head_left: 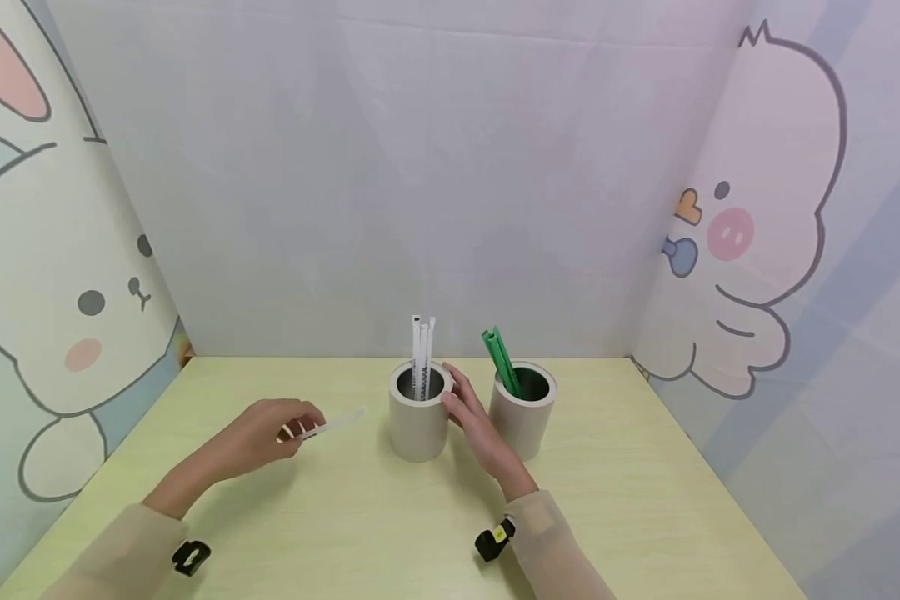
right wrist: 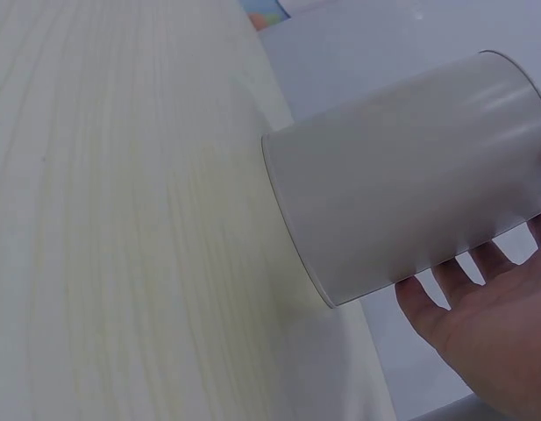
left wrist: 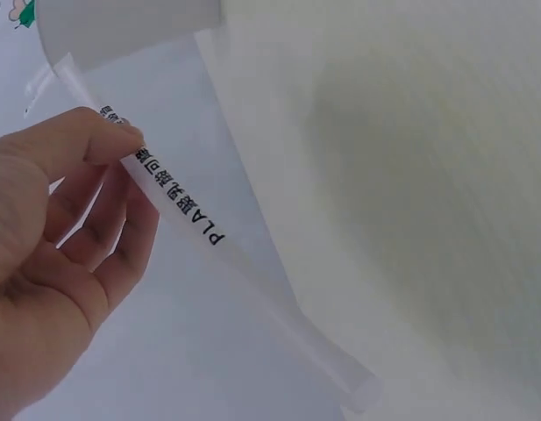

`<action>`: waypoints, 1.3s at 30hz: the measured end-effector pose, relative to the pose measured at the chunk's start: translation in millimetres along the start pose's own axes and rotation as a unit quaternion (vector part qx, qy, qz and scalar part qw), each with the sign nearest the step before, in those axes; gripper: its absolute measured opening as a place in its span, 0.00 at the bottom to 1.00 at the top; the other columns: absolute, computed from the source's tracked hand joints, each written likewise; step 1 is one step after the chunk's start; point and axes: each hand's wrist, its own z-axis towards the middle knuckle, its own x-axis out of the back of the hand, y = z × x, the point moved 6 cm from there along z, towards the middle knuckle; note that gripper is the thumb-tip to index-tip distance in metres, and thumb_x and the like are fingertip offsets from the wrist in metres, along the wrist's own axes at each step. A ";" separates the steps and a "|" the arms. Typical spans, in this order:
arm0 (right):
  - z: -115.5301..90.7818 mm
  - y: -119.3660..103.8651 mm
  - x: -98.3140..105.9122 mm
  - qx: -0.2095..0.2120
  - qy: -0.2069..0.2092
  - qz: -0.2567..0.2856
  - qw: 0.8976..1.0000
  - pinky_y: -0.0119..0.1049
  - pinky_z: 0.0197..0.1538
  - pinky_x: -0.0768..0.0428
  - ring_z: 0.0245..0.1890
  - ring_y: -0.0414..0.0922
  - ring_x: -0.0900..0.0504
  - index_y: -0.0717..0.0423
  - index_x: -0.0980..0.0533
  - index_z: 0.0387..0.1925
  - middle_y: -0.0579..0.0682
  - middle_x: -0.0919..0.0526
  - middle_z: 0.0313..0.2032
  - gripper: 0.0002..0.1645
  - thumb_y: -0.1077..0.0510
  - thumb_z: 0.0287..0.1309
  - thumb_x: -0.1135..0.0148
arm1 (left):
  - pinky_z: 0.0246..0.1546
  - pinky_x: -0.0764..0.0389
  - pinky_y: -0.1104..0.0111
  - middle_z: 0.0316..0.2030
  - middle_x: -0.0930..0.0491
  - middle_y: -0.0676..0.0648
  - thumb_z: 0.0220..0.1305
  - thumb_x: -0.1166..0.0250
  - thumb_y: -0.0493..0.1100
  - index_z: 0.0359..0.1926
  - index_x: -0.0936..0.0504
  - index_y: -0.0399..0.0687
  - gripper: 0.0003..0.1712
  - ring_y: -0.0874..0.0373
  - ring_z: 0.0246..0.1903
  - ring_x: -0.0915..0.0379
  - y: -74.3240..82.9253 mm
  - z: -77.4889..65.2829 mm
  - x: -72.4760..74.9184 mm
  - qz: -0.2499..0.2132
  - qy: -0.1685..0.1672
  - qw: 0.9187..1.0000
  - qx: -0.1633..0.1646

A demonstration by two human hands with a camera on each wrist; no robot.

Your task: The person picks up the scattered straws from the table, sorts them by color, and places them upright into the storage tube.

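My left hand (head_left: pixel 270 433) pinches a wrapped straw (left wrist: pixel 178 206) between thumb and fingers; the translucent wrapper carries black print. In the head view this straw slants up to the right, above the table. My right hand (head_left: pixel 483 429) holds the right side of a light grey cup (head_left: pixel 417 429), its fingers against the wall. This cup stands upright with several white wrapped straws (head_left: pixel 423 354) in it. Just right of that hand stands a second grey cup (head_left: pixel 525 421) with green wrapped sticks or straws (head_left: pixel 501 360) leaning left inside.
The pale yellow wooden table (head_left: pixel 330 533) ends at a white cloth backdrop (head_left: pixel 390 208). Cloth walls with a cartoon rabbit (head_left: pixel 60 275) and a cartoon chick (head_left: pixel 772 175) flank it. Black camera mounts sit on both wrists.
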 end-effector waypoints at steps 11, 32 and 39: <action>-2.4 -1.4 -0.2 -0.004 0.005 0.001 1.000 0.61 0.81 0.43 0.82 0.54 0.47 0.34 0.49 0.84 0.49 0.44 0.82 0.35 0.41 0.84 0.56 | 0.40 0.11 0.71 0.42 0.15 0.57 0.65 0.30 0.26 0.55 0.15 0.51 0.22 0.63 0.40 0.17 22.6 42.8 5.6 -0.058 0.083 0.994 0.043; -2.6 -1.4 0.6 -0.003 0.004 0.001 1.000 0.61 0.81 0.43 0.82 0.53 0.46 0.33 0.49 0.84 0.47 0.43 0.82 0.35 0.41 0.84 0.55 | 0.50 0.14 0.73 0.54 0.16 0.44 0.70 0.29 0.34 0.65 0.21 0.47 0.24 0.54 0.52 0.18 57.8 98.6 27.7 -0.231 0.274 0.929 0.092; -2.3 -2.4 0.4 -0.004 0.003 -0.001 1.000 0.62 0.81 0.43 0.83 0.54 0.47 0.34 0.49 0.85 0.47 0.44 0.82 0.36 0.40 0.84 0.56 | 0.51 0.14 0.72 0.53 0.17 0.43 0.69 0.29 0.33 0.65 0.22 0.47 0.25 0.55 0.51 0.18 72.4 109.7 39.6 -0.282 0.345 0.892 0.078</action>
